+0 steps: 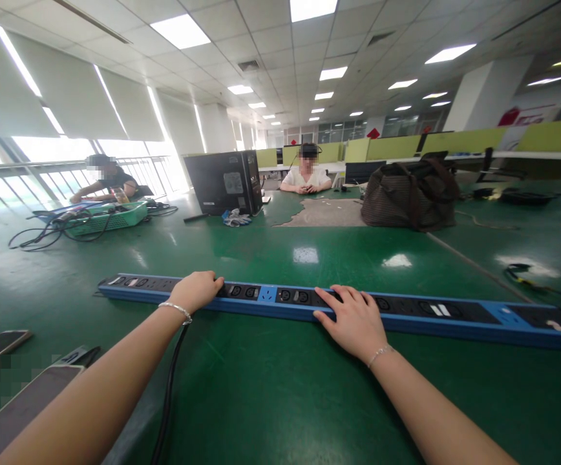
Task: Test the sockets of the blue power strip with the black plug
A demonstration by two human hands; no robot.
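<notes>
Resting left hand (196,292): curling fingers over power strip (265,312), seemingly steadying it
Right hand (358,323): spreading fingers across its top

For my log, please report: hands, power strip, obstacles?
Left hand, right hand on blue power strip. Strip flat on green table. Black cable beside left forearm.

No text is legible. A pale label (234,183) stands on the side panel of the black computer case (250,175); its print is too small to read. White patches (439,310) on the blue power strip (280,311) and red graphics (508,117) on the right-hand wall (541,97) are likewise indecipherable.
</notes>
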